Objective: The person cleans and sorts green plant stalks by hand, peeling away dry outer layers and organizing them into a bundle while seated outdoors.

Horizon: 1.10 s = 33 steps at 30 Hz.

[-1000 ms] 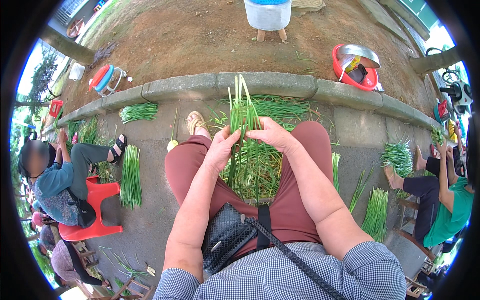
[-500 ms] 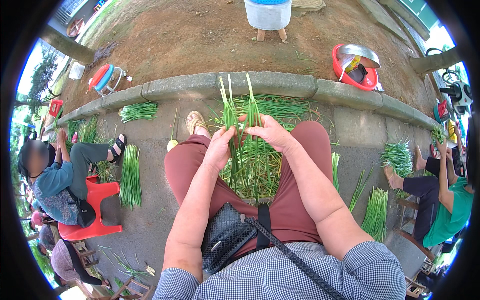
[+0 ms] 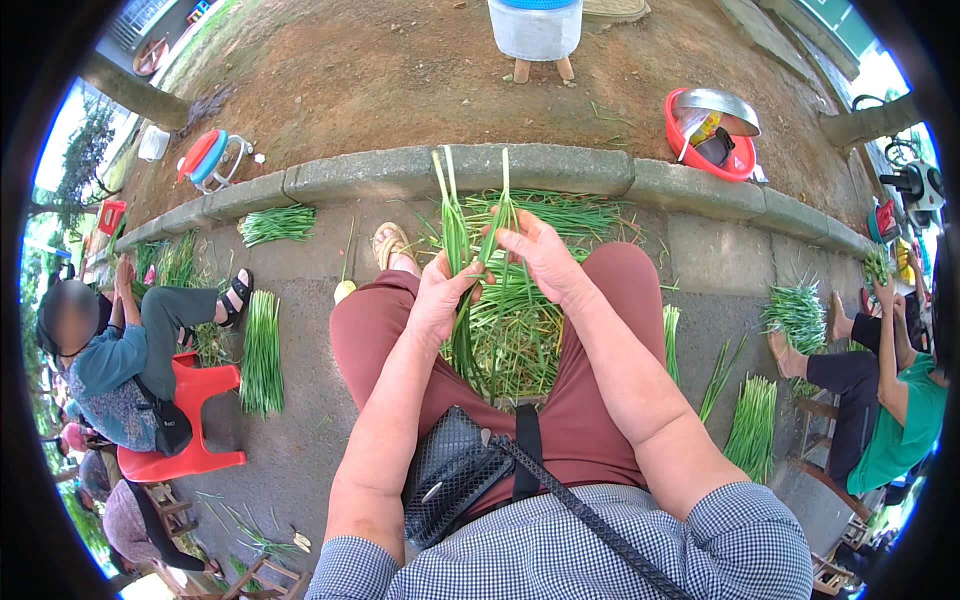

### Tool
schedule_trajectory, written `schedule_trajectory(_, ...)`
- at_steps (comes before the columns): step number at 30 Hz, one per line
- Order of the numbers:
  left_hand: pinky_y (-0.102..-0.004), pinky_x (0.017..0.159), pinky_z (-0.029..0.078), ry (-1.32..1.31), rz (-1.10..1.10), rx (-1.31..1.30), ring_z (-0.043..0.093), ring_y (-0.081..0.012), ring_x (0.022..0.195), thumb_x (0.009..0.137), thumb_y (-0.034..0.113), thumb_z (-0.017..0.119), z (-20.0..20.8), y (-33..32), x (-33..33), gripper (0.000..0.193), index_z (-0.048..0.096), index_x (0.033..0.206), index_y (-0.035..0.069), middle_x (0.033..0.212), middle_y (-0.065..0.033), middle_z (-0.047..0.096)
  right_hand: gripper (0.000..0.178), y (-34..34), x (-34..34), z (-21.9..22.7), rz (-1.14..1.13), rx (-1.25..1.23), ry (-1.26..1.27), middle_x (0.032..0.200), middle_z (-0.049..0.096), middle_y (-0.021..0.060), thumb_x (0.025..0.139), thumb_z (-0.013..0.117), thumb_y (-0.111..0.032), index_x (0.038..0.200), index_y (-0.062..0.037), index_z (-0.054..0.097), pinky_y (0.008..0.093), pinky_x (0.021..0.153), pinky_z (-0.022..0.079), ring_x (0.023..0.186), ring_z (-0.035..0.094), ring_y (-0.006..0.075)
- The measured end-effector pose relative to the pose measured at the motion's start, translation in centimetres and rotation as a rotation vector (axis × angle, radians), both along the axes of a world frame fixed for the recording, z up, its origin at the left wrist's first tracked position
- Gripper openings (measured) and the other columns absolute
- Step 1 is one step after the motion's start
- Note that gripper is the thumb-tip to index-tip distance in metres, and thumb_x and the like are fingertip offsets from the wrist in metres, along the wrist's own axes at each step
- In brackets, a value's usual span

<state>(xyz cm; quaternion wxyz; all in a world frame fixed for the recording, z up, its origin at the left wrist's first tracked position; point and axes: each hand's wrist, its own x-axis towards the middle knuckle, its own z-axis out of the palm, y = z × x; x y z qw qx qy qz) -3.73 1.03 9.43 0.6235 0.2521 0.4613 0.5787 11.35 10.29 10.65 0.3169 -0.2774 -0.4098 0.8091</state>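
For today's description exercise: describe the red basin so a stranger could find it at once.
Follow the curved concrete kerb to the right; the red basin sits on bare earth just beyond it. Unlike the white bucket nearby, it is low, bright red and half covered by a metal lid.

Landmark: stone curb (image 3: 560, 170). Pile of green stalks (image 3: 515, 335) just on the near side of it, between the person's knees. Left hand (image 3: 440, 300) and right hand (image 3: 540, 258) side by side above the pile, near the curb. Basin (image 3: 705, 135) beyond the curb, to the right. Bucket (image 3: 535, 25) beyond it, middle, farther off. Bundle of stalks (image 3: 262, 350) near side, well left. Plastic stool (image 3: 190, 420) further left, under a seated person.
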Motion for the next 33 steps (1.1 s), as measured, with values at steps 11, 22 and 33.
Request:
schedule_trajectory(11,-0.0191,0.055,0.042,0.020,-0.001,-0.042,0.054,-0.0083,0.062,0.085,0.009,0.062,-0.3,0.0,-0.1,0.016,0.056,0.098,0.006,0.080,-0.0065,0.063,0.027,0.5,0.0,-1.1,-0.526,0.635,-0.438,0.096,0.063,0.0042,0.075,0.068,-0.004,0.102,-0.0044,0.063,0.0248,0.065,0.048,0.074,0.061,0.0105)
schedule_trajectory(22,-0.0201,0.058,0.043,0.001,-0.085,-0.092,0.053,-0.0059,0.065,0.085,0.009,0.062,-0.6,-0.3,0.0,0.011,0.058,0.096,0.008,0.081,0.0013,0.060,0.017,-0.1,-0.2,-0.9,-0.577,0.934,-0.521,0.082,0.065,0.0090,0.075,0.067,-0.004,0.092,-0.0035,0.067,0.0283,0.061,0.049,0.071,0.064,0.0211)
schedule_trajectory(33,-0.0193,0.054,0.040,0.044,0.002,-0.065,0.050,-0.0062,0.058,0.084,0.009,0.063,-0.4,-0.2,0.5,0.009,0.060,0.092,0.006,0.071,0.0037,0.056,0.008,0.2,0.0,-1.1,-0.554,1.200,-0.640,0.094,0.054,0.0109,0.076,0.058,-0.001,0.082,-0.0023,0.054,0.0379,0.081,0.043,0.092,0.053,0.0291)
